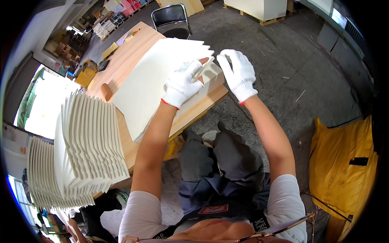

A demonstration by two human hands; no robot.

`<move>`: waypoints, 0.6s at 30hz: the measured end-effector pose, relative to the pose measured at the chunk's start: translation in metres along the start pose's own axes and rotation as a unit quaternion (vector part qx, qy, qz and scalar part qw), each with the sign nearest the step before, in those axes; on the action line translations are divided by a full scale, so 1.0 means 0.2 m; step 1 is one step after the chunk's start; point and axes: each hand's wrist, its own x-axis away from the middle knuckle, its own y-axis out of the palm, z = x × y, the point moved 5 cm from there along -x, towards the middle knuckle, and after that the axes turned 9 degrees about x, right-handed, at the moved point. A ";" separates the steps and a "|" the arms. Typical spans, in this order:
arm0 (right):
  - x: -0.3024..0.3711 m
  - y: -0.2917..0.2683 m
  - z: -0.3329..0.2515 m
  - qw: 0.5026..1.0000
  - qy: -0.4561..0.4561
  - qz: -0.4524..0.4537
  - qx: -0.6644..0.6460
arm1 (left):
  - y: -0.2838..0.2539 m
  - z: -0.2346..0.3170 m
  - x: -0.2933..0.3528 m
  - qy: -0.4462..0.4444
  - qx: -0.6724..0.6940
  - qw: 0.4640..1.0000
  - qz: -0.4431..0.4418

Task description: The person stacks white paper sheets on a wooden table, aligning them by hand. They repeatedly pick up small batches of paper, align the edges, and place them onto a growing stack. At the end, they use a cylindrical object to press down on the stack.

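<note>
A stack of large white sheets (148, 77) lies at a slant on the wooden table, its right-hand corners fanned into steps. My left hand (181, 83) wears a white knitted glove with a red cuff; bare thumb and finger tips show. It is closed around the edge of the upper sheets near the right side of the stack. Just right of the stack's corner, my right hand (239, 75), in a matching glove, is held up over the floor. Its thumb and fingers are apart, and I see nothing between them.
Tall piles of wavy-edged white sheets (91, 137) stand at the left. On the wooden table (139, 36) are a brown rounded block (106, 92) and a yellow box (86, 73). A black chair (172, 20) stands behind it. Yellow sheeting (340, 170) hangs at right.
</note>
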 end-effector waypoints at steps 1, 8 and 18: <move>0.02 -0.03 -0.02 0.999 -0.044 0.013 0.010 | 0.00 -0.01 0.01 -0.040 0.016 0.999 -0.003; 0.24 0.15 -0.08 0.968 -0.172 -0.162 0.081 | 0.02 0.01 0.01 0.061 -0.030 0.998 -0.016; 0.25 0.16 -0.09 0.975 -0.151 -0.154 0.061 | 0.03 0.00 0.00 0.077 -0.060 0.995 -0.009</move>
